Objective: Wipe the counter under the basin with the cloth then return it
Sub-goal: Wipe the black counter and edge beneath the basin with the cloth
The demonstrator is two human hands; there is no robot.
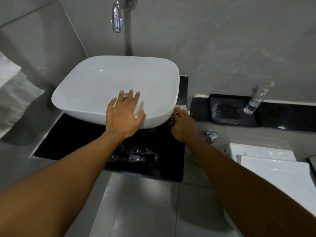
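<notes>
Black counter (68,134) under white basin (102,79); my left hand (124,115) spread on its rim; right hand (182,127) pinching cloth (183,107) beside it.

The basin (102,86) is white, glossy, a rounded rectangle with a shallow bowl, and sits tilted, its near right edge lifted off the counter (82,134). The counter is a black, polished slab, wet, with streaks of water shining on its near middle part. The cloth (182,108) is pale and crumpled, mostly hidden; only a small bunch shows at the basin's right corner, low against the counter's right edge. Whether it reaches under the basin cannot be told.
</notes>
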